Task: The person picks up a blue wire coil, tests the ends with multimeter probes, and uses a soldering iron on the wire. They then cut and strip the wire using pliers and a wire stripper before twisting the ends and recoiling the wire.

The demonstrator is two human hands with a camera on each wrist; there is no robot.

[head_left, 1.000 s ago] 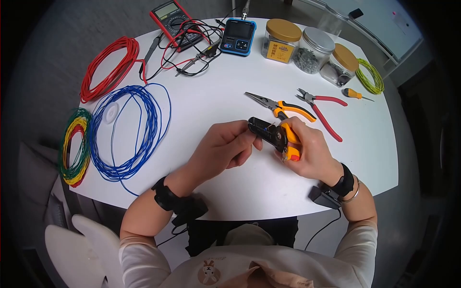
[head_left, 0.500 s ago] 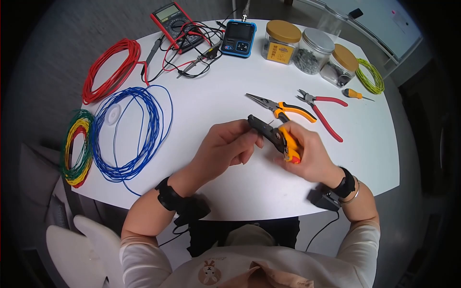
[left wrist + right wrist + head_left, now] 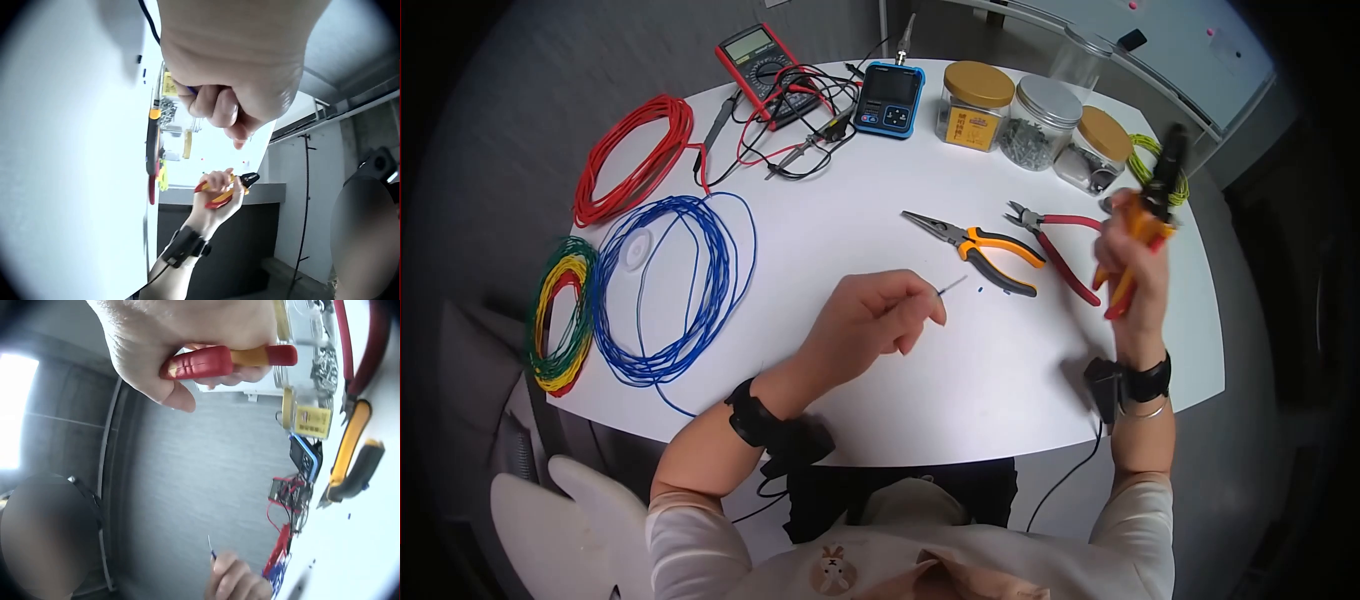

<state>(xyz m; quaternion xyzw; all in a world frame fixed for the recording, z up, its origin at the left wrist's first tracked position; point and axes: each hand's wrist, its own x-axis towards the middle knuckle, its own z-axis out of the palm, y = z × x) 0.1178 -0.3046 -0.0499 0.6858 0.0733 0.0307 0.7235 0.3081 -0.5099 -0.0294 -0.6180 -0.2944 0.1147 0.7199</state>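
My left hand (image 3: 870,325) pinches a thin blue wire (image 3: 943,291) between thumb and fingers, over the middle of the white table. A bare metal end of the wire sticks out past the fingertips. Off to the right, my right hand (image 3: 1138,275) is raised and grips wire strippers (image 3: 1152,215) with orange-and-red handles, their dark nose pointing up and away. In the right wrist view, a red-and-orange handle (image 3: 203,362) lies across the palm. Tiny blue insulation bits (image 3: 980,290) lie beside the needle-nose pliers (image 3: 975,250).
Red-handled cutters (image 3: 1055,240) lie right of the pliers. Coils of red wire (image 3: 670,125), blue wire (image 3: 725,280) and multicoloured wire (image 3: 540,330) fill the left side. At the back stand a multimeter (image 3: 750,45), a blue-framed tester (image 3: 890,95) and several jars (image 3: 1030,140).
My right hand has carried the wire strippers away from the left hand, to the right and upward. The wire's bare end now shows at the left fingertips, which stay nearly in place.
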